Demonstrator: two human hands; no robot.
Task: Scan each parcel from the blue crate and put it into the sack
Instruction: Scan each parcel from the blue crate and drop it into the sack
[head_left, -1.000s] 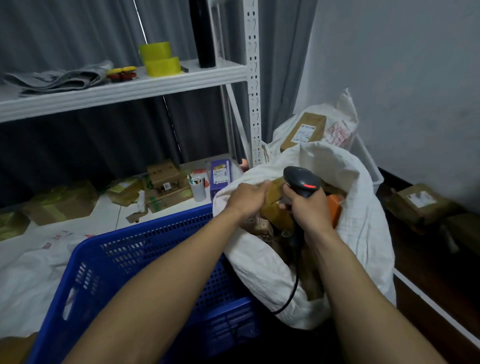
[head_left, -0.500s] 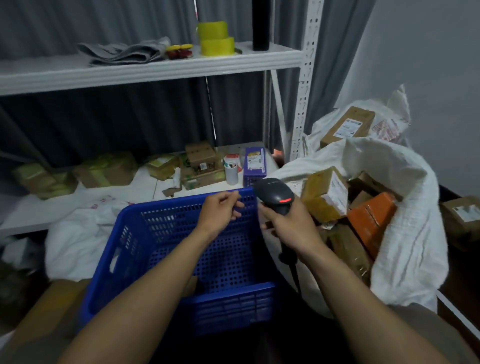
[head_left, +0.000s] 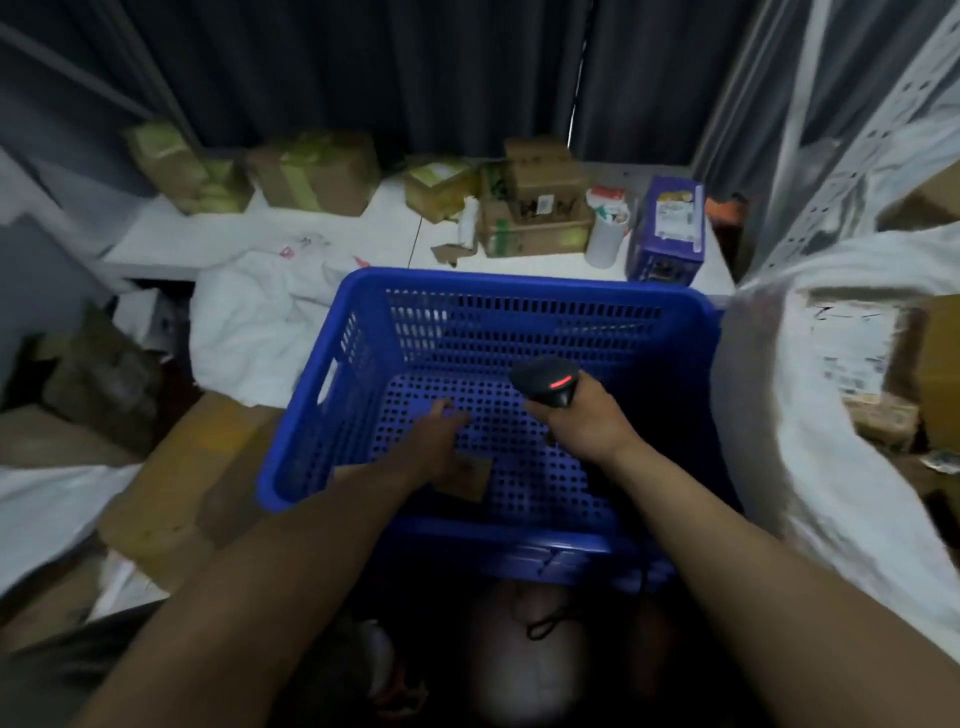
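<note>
The blue crate (head_left: 519, 280) stands in front of me, its perforated floor mostly bare. One small flat brown parcel (head_left: 470, 478) lies near its front wall. My left hand (head_left: 434, 441) reaches down into the crate and lies over that parcel's left part, fingers stretched forward; any grip is blurred. My right hand (head_left: 587, 421) holds a black barcode scanner (head_left: 548, 382) over the crate's middle, its red light on. The white sack (head_left: 779, 415) stands open to the right, with labelled cardboard parcels (head_left: 852, 353) inside.
Behind the crate a low white shelf carries several cardboard boxes (head_left: 535, 208), a white cup (head_left: 605, 228) and a purple box (head_left: 670, 228). Crumpled white sacking (head_left: 249, 312) and a flat cardboard box (head_left: 182, 483) lie to the left. A perforated rack upright (head_left: 831, 197) rises at right.
My view swung left and down from the sack to the crate. My left hand dropped from the crate's rim to the parcel on its floor. My right hand carried the scanner over the crate.
</note>
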